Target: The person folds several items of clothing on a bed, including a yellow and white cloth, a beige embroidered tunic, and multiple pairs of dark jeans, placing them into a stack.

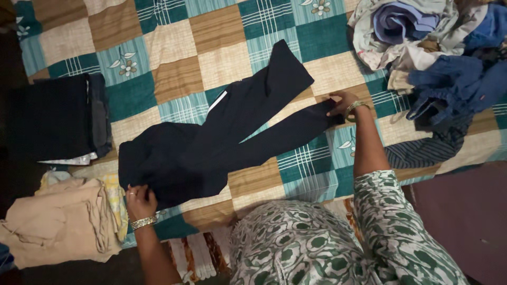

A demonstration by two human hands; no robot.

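Spreading dark trousers (211, 142) flat across a checked bedspread (174, 58) of teal, tan and brown squares, with the waist end lying near and to the left and the two legs running far and to the right. Pinching the waist edge with the left hand (139, 199), fingers curled onto the cloth, gold bangles (143, 222) sitting on that wrist. Gripping the hem of the nearer leg with the right hand (342, 104), fingers closed on the fabric, a single bangle (355, 107) circling the wrist. Lying a little apart from the held leg, the other leg angling farther up the bed, its end resting free on a tan square. Showing a thin white strip (216, 101) along the upper side of the trousers, near the hip.

Sitting at the left of the bed, a folded stack of dark clothes (58, 119), with pale cloth peeking out beneath it. Resting just near of that stack, a folded beige garment (58, 221) with a bit of yellow cloth (113, 203) beside it, close to the left hand. Heaping at the far right, a loose pile of unfolded clothes (438, 47) in blue, white and striped fabric, just right of the right hand. Wearing a green and white leaf-print top (317, 248), filling the near middle of the view.
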